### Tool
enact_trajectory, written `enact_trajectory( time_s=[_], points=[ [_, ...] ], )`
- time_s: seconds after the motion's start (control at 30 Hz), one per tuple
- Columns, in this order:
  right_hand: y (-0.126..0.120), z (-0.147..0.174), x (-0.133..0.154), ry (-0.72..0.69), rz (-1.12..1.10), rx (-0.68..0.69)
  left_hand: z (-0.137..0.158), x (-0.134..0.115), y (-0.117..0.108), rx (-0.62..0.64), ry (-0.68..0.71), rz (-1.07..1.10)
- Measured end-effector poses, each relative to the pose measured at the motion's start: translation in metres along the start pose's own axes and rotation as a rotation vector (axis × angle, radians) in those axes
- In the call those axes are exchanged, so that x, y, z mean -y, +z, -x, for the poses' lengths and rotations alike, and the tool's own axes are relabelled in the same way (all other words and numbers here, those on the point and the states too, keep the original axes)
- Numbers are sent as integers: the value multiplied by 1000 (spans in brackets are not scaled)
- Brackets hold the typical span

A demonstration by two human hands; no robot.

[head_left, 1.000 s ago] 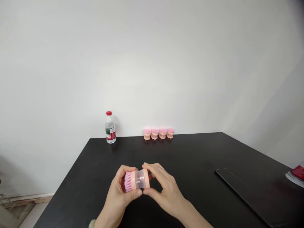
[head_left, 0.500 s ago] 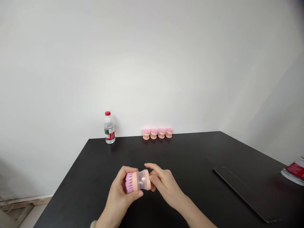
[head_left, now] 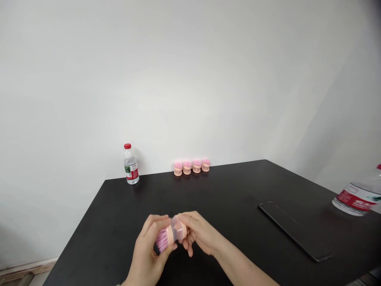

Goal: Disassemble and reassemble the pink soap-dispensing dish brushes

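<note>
A small scrub brush (head_left: 177, 230) with pink bristles, peach rings and a clear, narrowed middle lies tilted on its side in my hands, above the table's near part. My left hand (head_left: 145, 246) is closed around the bristle end, its thumb below and its fingers over the top. The peach base at the other end is gripped by my right hand (head_left: 201, 232), with the thumb on top and some fingers curled loosely underneath. Part of the base is hidden behind the right fingers.
Several like brushes (head_left: 187, 168) stand bristles up in a row by the wall. A red-capped water bottle (head_left: 131, 165) is at the back left, a larger bottle (head_left: 357, 198) at the right. A flat dark panel (head_left: 293, 228) lies on the black table (head_left: 226, 190).
My right hand has turned and closed its thumb over the brush's base. The brush has tilted, its bristle end lower. The camera view has swung slightly right.
</note>
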State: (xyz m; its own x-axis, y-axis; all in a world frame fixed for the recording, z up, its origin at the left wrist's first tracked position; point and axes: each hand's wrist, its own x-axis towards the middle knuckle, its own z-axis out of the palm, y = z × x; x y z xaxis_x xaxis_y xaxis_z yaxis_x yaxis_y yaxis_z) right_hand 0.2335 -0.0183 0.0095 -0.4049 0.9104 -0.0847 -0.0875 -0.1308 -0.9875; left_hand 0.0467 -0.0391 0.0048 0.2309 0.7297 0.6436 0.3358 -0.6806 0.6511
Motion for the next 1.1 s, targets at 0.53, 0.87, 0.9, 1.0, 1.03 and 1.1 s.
enact_trajectory(
  time_s=[0.53,0.87,0.9,1.0,1.03,1.1],
  points=[
    [-69,27,-17,-269,1162,-229,-134,82,18,128,-230,-503],
    [-90,10,-50,-509,1335,-175,-205,143,80,26,-319,-727],
    [-91,7,-56,-552,1362,-185,-207,146,83,25,-328,-744],
    [-93,0,-72,-676,1407,-243,-213,154,90,38,-365,-781],
    [-93,-2,-76,-709,1412,-271,-215,156,91,48,-376,-789],
    [-92,-6,-81,-763,1417,-320,-217,159,92,70,-387,-799]
  ],
)
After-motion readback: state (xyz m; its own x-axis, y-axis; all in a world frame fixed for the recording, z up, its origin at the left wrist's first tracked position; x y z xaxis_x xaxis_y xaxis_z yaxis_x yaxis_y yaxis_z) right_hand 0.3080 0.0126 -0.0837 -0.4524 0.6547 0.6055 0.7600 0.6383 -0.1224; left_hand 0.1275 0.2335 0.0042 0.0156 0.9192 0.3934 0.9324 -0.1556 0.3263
